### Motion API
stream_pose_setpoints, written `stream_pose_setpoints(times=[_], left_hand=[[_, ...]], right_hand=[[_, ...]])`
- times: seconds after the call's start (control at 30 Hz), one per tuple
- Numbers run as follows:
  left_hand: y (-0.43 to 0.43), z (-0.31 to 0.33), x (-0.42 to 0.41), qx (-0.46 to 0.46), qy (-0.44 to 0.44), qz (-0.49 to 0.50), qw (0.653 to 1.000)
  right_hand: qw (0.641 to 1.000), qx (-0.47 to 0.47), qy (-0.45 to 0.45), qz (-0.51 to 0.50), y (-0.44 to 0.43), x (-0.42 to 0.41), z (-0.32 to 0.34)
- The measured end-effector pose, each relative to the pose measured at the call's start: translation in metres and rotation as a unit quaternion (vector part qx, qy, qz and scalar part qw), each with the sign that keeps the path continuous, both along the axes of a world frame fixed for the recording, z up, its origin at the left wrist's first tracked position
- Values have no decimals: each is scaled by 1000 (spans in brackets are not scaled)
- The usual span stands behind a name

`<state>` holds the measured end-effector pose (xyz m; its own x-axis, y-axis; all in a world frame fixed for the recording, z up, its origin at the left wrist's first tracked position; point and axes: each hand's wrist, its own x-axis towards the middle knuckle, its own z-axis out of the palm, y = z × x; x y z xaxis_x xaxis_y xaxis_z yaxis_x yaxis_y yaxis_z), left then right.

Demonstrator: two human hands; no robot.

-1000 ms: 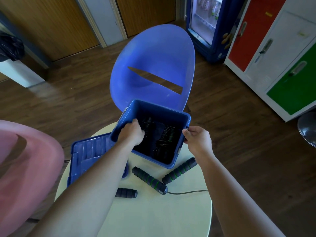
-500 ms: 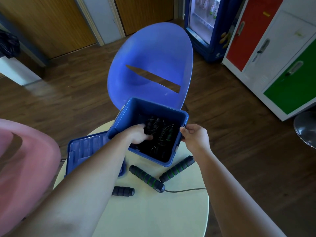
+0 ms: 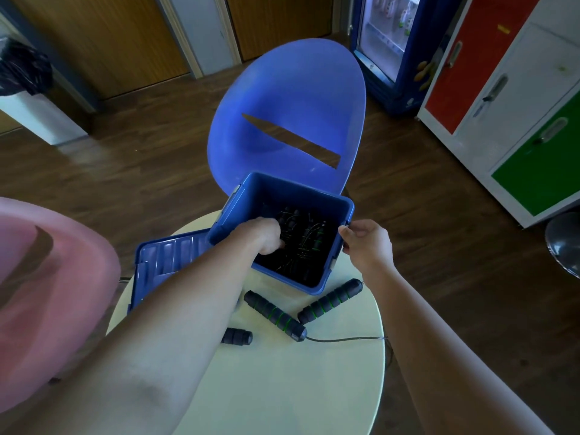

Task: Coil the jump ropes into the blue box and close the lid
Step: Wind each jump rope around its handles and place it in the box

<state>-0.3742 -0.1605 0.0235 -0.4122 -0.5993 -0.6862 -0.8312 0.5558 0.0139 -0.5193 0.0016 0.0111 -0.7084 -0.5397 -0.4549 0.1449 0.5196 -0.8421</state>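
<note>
Inside the blue box (image 3: pixel 282 196), the left hand (image 3: pixel 262 235) rests among jump ropes (image 3: pixel 309 240), fingers hidden; the right hand (image 3: pixel 368 246) pinches the rim.

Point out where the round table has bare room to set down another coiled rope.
Bare: the near half of the table, from the cord to the near rim. Crowded: the far half, with the blue box, its lid at left, and three handles in front of the box.
</note>
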Motion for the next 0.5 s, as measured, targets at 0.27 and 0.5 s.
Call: stream_pose_setpoints(times=[0.27, 0.5], left_hand=[[47, 35, 37, -118, 294, 127, 940], [120, 32, 89, -176, 464, 251, 831]], right_hand=[[985, 0, 163, 58, 37, 27, 30], [945, 8, 278, 174, 75, 56, 10]])
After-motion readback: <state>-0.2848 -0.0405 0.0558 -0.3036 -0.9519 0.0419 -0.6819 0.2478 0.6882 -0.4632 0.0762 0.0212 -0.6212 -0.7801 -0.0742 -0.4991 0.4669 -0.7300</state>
